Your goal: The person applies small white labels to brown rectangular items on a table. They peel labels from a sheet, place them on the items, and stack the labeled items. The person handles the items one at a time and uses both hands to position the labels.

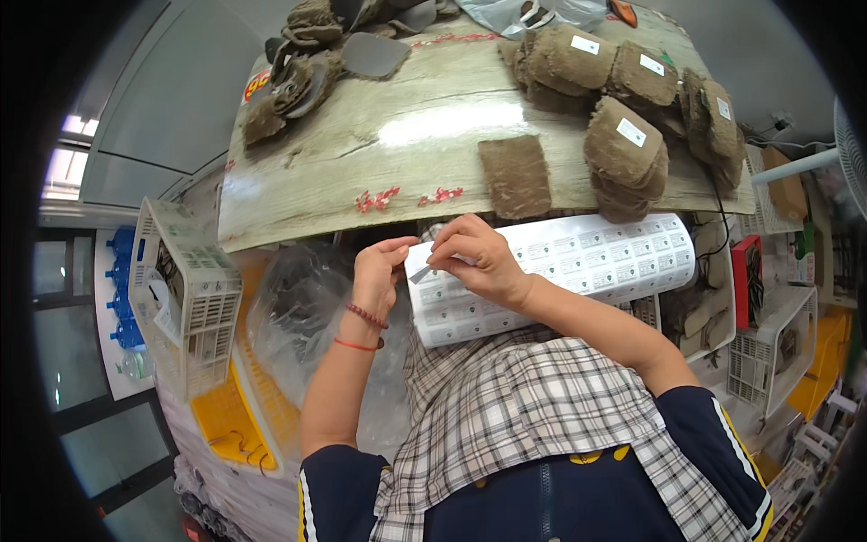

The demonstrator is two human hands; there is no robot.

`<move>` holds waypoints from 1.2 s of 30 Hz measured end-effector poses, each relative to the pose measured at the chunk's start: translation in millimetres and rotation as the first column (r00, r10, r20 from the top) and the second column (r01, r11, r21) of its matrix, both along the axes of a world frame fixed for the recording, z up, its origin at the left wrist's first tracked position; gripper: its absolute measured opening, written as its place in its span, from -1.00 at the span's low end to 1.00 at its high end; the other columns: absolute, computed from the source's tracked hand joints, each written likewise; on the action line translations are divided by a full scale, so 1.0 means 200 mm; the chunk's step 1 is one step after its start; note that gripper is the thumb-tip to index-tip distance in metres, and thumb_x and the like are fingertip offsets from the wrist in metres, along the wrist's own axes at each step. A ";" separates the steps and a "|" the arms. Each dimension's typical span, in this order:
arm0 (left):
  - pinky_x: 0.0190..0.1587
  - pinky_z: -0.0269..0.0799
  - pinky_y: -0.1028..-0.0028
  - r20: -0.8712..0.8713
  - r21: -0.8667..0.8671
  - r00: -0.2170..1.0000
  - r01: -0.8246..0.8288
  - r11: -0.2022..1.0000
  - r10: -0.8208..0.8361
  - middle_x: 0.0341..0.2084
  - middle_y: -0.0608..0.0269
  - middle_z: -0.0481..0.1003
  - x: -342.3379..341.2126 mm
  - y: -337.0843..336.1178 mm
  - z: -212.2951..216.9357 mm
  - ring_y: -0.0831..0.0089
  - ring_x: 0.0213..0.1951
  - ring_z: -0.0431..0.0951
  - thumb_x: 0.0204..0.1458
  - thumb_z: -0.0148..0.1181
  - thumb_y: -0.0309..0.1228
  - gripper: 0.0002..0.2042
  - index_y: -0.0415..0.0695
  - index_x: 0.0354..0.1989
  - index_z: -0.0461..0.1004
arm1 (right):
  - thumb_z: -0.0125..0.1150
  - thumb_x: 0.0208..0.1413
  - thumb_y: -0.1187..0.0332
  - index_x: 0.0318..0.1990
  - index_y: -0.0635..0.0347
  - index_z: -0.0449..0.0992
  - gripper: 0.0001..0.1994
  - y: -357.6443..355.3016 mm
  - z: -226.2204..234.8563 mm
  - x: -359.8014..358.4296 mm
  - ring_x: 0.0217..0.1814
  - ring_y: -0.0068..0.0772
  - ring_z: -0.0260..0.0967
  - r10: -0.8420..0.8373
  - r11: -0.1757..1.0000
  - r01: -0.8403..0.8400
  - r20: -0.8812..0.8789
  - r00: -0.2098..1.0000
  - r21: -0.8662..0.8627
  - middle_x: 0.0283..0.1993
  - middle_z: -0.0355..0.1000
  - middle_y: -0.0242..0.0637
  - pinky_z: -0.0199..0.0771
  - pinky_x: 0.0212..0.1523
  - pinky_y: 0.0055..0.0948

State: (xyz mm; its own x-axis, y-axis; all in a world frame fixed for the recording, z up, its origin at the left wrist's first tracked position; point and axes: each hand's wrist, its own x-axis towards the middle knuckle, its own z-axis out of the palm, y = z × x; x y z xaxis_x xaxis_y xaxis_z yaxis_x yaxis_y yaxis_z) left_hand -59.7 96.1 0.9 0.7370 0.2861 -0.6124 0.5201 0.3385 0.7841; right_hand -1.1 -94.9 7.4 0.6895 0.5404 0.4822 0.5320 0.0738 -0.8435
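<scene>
Both hands meet at frame centre: the right hand [479, 262] pinches a small label off the white sticker sheet [578, 266], and the left hand [377, 271] pinches its edge, below a brown felt rectangle [515, 176].

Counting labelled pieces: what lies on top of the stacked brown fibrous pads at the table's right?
White rectangular labels show on the top brown fibrous pads; lower pads' faces are covered, so theirs cannot be seen.
</scene>
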 end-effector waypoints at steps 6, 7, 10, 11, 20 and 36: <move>0.01 0.37 0.26 0.170 0.949 0.869 -0.019 0.314 -0.464 -0.17 0.09 0.54 0.08 -0.06 0.06 0.15 -0.08 0.50 -0.02 0.16 -0.60 -0.80 -0.25 -0.19 0.58 | 0.15 0.23 0.39 -0.27 0.26 0.48 -0.88 -0.33 0.09 0.39 -0.38 -0.61 0.34 -0.349 0.937 0.307 -0.468 0.812 -0.165 -0.40 0.43 -0.41 0.37 -0.36 -0.57; 0.06 0.34 0.23 0.235 0.961 0.803 -0.109 0.252 -0.548 -0.13 0.07 0.52 0.13 -0.13 0.13 0.11 -0.04 0.48 -0.03 0.15 -0.60 -0.80 -0.25 -0.20 0.57 | 0.17 0.21 0.39 -0.28 0.27 0.48 -0.88 -0.38 0.06 0.45 -0.38 -0.64 0.34 -0.378 0.924 0.347 -0.525 0.763 -0.161 -0.41 0.42 -0.42 0.37 -0.36 -0.56; 0.18 0.29 0.17 0.197 0.980 0.620 -0.147 0.135 -0.759 -0.06 0.06 0.52 0.27 -0.33 0.19 0.11 0.07 0.46 -0.01 0.13 -0.63 -0.71 -0.22 -0.08 0.54 | 0.18 0.20 0.38 -0.28 0.27 0.50 -0.87 -0.39 0.04 0.55 -0.38 -0.62 0.36 -0.418 0.908 0.343 -0.575 0.703 -0.240 -0.42 0.43 -0.40 0.38 -0.34 -0.57; 0.24 0.24 0.13 0.180 0.983 0.578 -0.137 0.123 -0.796 -0.03 0.06 0.51 0.31 -0.40 0.19 0.12 0.12 0.45 -0.01 0.13 -0.63 -0.69 -0.23 -0.04 0.52 | 0.18 0.20 0.38 -0.28 0.28 0.50 -0.87 -0.38 0.00 0.57 -0.38 -0.61 0.36 -0.426 0.904 0.346 -0.569 0.703 -0.250 -0.43 0.44 -0.39 0.38 -0.33 -0.56; 0.35 0.10 0.11 -0.003 0.997 0.551 0.064 0.038 -0.834 0.13 0.03 0.42 0.39 -0.49 0.03 0.13 0.24 0.35 0.04 0.12 -0.61 -0.62 -0.28 0.09 0.44 | 0.19 0.17 0.29 -0.25 0.22 0.53 -0.83 -0.32 -0.14 0.60 -0.35 -0.32 0.45 -0.541 0.823 0.414 -0.317 0.779 -0.388 -0.37 0.53 -0.22 0.42 -0.25 -0.36; 0.37 0.09 0.05 0.080 0.987 0.564 0.068 0.143 -0.822 0.09 -0.05 0.40 0.39 -0.48 0.02 0.09 0.22 0.36 0.00 0.15 -0.66 -0.60 -0.29 0.08 0.40 | 0.19 0.15 0.27 -0.27 0.18 0.54 -0.83 -0.31 -0.10 0.58 -0.33 -0.22 0.50 -0.587 0.777 0.417 -0.301 0.752 -0.472 -0.36 0.55 -0.21 0.45 -0.24 -0.30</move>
